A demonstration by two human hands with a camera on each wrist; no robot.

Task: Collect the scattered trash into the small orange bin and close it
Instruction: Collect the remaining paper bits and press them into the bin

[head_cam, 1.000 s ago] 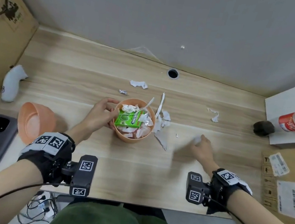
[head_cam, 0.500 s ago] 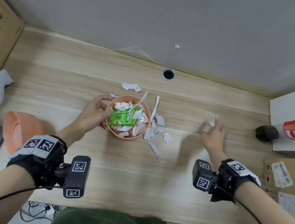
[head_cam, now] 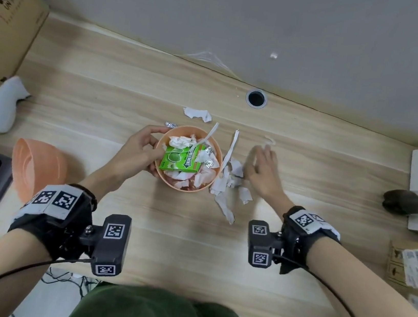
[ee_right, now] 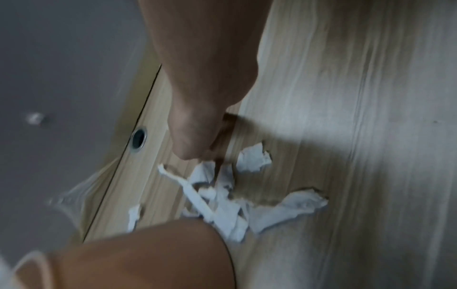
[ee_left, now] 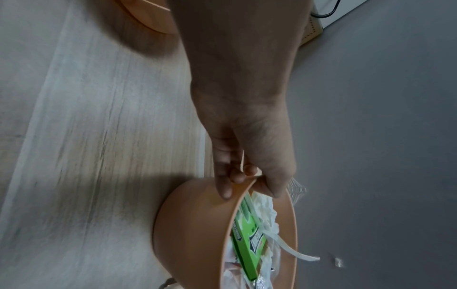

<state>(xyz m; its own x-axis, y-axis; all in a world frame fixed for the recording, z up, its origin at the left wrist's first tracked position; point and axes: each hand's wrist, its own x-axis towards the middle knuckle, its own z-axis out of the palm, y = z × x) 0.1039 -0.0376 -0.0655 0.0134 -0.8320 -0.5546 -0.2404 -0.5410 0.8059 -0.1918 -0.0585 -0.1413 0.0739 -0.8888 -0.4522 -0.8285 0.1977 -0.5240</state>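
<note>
Paper scraps (head_cam: pixel 228 185), torn, white and crumpled, are lying at the frame's centre on the pale wood-grain desk (head_cam: pixel 102 105), just right of the small round orange plastic bin (head_cam: pixel 208 185), which is holding tissue, foil and a glossy green cardboard gum box (head_cam: pixel 179 161). The left hand (head_cam: pixel 141 147) is gripping the bin's left rim, thumb inside and fingers curled outside, while the right hand (head_cam: pixel 264 170) is resting flat beside the scraps, its spread fingers blurring so that any hold is unclear. The bin's orange lid (head_cam: pixel 37 166) is lying at the left, partly hidden by the wrist.
</note>
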